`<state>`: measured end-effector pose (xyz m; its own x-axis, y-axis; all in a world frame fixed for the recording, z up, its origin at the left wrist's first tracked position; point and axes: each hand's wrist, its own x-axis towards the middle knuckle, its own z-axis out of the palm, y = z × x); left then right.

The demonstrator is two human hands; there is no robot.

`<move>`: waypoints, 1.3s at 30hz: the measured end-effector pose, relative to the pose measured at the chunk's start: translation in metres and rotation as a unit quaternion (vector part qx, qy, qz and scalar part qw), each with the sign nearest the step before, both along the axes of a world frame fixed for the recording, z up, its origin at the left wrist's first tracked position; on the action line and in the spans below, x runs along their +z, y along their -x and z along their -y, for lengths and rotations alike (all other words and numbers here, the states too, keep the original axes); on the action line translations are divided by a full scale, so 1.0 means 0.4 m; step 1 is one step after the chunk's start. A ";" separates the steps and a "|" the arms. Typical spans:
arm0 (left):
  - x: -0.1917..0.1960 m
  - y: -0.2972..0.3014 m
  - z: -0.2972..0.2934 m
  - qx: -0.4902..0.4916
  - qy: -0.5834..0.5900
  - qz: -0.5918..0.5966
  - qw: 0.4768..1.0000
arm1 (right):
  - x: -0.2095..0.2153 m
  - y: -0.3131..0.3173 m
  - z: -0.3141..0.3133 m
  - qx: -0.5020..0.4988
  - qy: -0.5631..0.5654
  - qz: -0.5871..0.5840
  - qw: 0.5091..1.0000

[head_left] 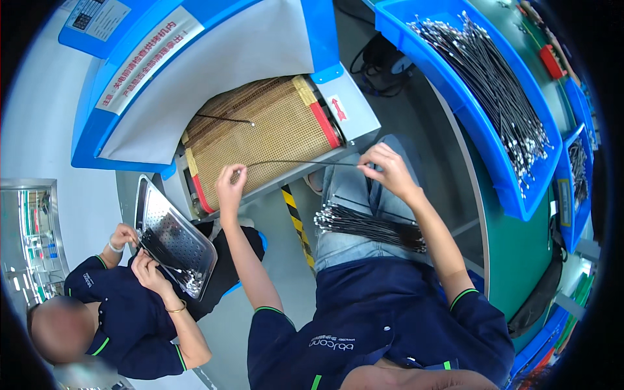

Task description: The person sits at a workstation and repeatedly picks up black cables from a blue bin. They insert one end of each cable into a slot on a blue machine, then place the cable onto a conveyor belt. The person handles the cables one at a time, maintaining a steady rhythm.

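"Where's the black cable [299,161]?"
"Stretched over the near edge of the belt [273,140]; the left hand [229,186] pinches one end, the right hand [390,168] the other."
"How far along?"
"Seemingly early: another cable [224,119] lies on the belt, this one is held up, and a bundle [370,227] on the lap [344,249] looks left to do."

The right grip [390,170] hides one end of the black cable [292,161].
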<state>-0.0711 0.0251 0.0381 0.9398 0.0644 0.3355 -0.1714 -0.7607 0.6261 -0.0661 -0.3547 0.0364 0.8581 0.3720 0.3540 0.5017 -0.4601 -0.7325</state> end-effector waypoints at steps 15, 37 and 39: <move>-0.039 -0.185 -0.117 0.019 -0.049 -0.002 0.999 | -0.060 -0.123 -0.159 -0.070 0.036 0.070 0.994; -0.212 0.261 0.470 -0.380 -0.107 -0.218 0.893 | -0.222 0.150 0.024 0.167 0.181 -0.506 0.826; -0.213 0.278 0.482 -0.372 -0.093 -0.240 0.892 | -0.213 0.145 0.018 0.189 0.182 -0.517 0.815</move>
<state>-0.1823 -0.1678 -0.0471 0.7381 -0.6512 -0.1765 -0.4179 -0.6466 0.6382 -0.1240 -0.3620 -0.0488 0.4274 0.5984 -0.6777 -0.1397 -0.6969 -0.7035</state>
